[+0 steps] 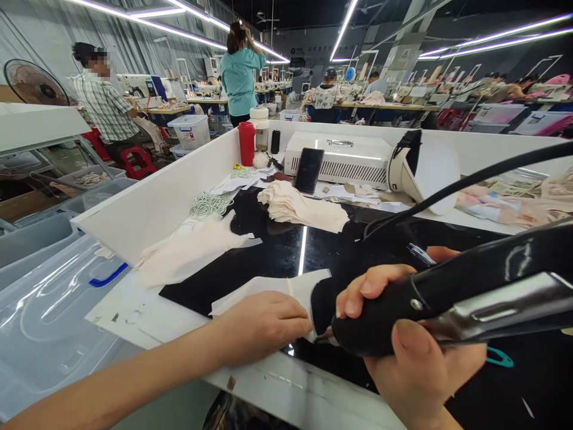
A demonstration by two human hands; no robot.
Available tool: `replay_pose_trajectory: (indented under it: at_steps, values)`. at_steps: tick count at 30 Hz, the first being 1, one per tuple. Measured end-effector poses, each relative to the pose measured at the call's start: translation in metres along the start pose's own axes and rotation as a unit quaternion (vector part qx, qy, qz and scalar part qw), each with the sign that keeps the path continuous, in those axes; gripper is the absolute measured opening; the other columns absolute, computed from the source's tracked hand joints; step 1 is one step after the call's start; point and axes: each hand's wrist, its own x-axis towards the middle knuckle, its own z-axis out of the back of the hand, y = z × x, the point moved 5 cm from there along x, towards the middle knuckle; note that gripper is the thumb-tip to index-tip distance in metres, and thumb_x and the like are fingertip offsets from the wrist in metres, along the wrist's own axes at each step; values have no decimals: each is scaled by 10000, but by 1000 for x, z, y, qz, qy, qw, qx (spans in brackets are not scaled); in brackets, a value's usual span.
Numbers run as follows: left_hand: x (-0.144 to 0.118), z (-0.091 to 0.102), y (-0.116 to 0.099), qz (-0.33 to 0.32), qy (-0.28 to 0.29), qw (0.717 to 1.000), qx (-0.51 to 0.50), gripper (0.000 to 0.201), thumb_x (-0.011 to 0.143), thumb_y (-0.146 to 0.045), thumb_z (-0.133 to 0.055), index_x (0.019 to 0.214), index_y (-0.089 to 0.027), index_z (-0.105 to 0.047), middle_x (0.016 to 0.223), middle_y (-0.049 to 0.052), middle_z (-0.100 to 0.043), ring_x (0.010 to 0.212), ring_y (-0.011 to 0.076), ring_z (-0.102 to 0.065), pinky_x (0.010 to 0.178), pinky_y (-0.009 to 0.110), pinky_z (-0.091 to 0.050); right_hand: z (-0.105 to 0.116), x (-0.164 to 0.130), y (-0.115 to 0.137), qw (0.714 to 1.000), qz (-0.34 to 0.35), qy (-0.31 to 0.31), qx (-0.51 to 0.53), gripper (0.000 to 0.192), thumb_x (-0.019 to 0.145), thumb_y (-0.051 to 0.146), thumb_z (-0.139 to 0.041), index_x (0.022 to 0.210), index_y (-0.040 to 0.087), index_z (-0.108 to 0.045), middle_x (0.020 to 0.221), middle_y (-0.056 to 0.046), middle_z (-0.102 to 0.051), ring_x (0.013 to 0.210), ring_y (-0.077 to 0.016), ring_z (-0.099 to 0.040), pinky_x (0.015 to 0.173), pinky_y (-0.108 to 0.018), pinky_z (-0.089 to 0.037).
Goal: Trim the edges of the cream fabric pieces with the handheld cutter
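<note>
Factory hall w/ long ceiling light strips is seen across the upper frame; rows of sewing benches and several workers are seated or standing in the bkgd. Nearest the camera, a glossy black worktop [277, 251] is bounded by white partition walls [156, 203] at left and rear.

At lower right, a black-handled tool [447, 292] w/ a metal lever underneath is clasped by the right hand [403, 340]: fingers are wrapped fully over the top of the handle, thumb pressed along its near side, so the grip is closed on it. The wrist enters from the bottom edge, and the tool's nose is pointed left toward centre frame. One black cable [470, 179] is run from it to the upper right.

At lower centre, the left hand [264, 325] is laid palm down, fingers lightly curled, on one white fabric piece [268, 292] lying flat on the worktop; nothing is gripped, the piece is only pressed. The forearm is stretched in from the lower left corner. Tool nose and fingertips are just beside each other at the piece's right edge.

Elsewhere: one white machine box [344, 158] at the rear, one dark phone [308, 170] leaned against it, one stack of pale fabric [299, 209] mid-frame, one red bottle [246, 143] at upper centre, one clear plastic bin lid [49, 310] at left.
</note>
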Motion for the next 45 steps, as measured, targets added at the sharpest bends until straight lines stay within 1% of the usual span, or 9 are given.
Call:
replay_pose_trajectory:
  at_steps: [2, 5, 8, 10, 18, 25, 34, 41, 45]
  values:
    - [-1, 3, -2, -23, -1, 1000, 9, 191, 1100, -132, -501, 1203, -151, -660, 1099, 100, -762, 1084, 196, -716, 1018, 320, -571, 0, 1, 0, 1000, 4, -2, -9, 525, 876, 352, -844, 1333, 330, -587, 834, 19, -667, 561, -181, -632, 499, -362, -571]
    - [-3, 5, -4, -38, -9, 999, 28, 197, 1117, -228, -536, 1246, -142, -659, 1123, 112, -754, 1083, 207, -716, 1046, 330, -571, -1, 2, 1, 1000, 0, -9, -19, 531, 863, 385, -860, 1311, 330, -579, 816, 31, -664, 549, -177, -623, 496, -359, -573]
    - [-6, 4, -4, -53, -14, 997, 49, 242, 1112, -279, -564, 1259, -116, -664, 1144, 121, -742, 1106, 217, -706, 1082, 329, -556, -2, 2, 2, 1000, -10, -13, -8, 540, 851, 382, -878, 1296, 323, -577, 810, 42, -671, 556, -166, -624, 500, -334, -573]
    - [-7, 1, -4, -59, -9, 996, 67, 264, 1121, -290, -546, 1258, -103, -670, 1147, 126, -739, 1110, 211, -702, 1120, 324, -534, -3, 2, 3, 1000, -13, -15, -1, 548, 841, 375, -887, 1293, 318, -581, 808, 44, -676, 560, -163, -624, 492, -319, -566]
    - [-7, 0, -7, -82, -23, 990, 110, 294, 1111, -277, -554, 1218, -37, -688, 1082, 130, -722, 1056, 215, -691, 1120, 309, -525, -1, 1, 2, 999, -25, -23, 7, 568, 811, 369, -903, 1284, 320, -592, 796, 49, -679, 563, -172, -613, 487, -326, -560]
    - [-6, 0, -8, -80, -17, 988, 132, 311, 1102, -303, -580, 1225, -39, -689, 1053, 121, -722, 1033, 209, -688, 1098, 309, -551, -2, 2, 3, 1000, -8, -29, -2, 572, 815, 376, -897, 1292, 315, -589, 785, 49, -672, 543, -177, -605, 467, -331, -551]
    - [-7, 1, -8, -92, -28, 985, 143, 330, 1139, -267, -479, 1214, -40, -707, 1057, 118, -739, 1044, 196, -689, 1114, 301, -543, -2, 2, 2, 999, -11, -30, 8, 569, 809, 370, -904, 1282, 310, -594, 794, 52, -696, 544, -168, -617, 468, -312, -565]
    - [-6, 2, -10, -95, -27, 986, 137, 312, 1128, -232, -496, 1210, -23, -712, 1068, 120, -741, 1046, 199, -687, 1105, 311, -551, 0, 3, 2, 1000, -7, -16, -4, 532, 848, 358, -877, 1299, 314, -597, 826, 49, -694, 564, -162, -632, 502, -327, -582]
    - [-7, 2, -10, -99, -37, 985, 138, 314, 1128, -220, -491, 1189, -15, -722, 1065, 116, -742, 1040, 202, -685, 1090, 315, -558, -1, 5, 2, 1000, 8, -29, -4, 548, 840, 355, -883, 1306, 311, -598, 822, 50, -694, 559, -160, -630, 485, -318, -579]
